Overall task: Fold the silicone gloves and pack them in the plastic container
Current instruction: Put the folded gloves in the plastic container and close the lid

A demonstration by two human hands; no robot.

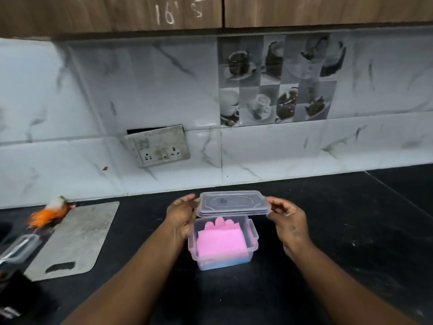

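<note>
Folded pink glove (221, 242) fills clear container (254, 239) on the black tabletop (328, 231); left hand (181, 213) and right hand (289, 218) pinch the lid (232, 204) just above.

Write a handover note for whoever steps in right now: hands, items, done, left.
Hands: left hand and right hand each grip one end of the lid.
The lid hangs just above the container, not seated.
The container stands open on the black counter. A folded pink glove lies inside on a blue layer, probably the second glove.
Done: folding, packing.
Left: lower the lid, press it down, likely snap the side clips.
</note>
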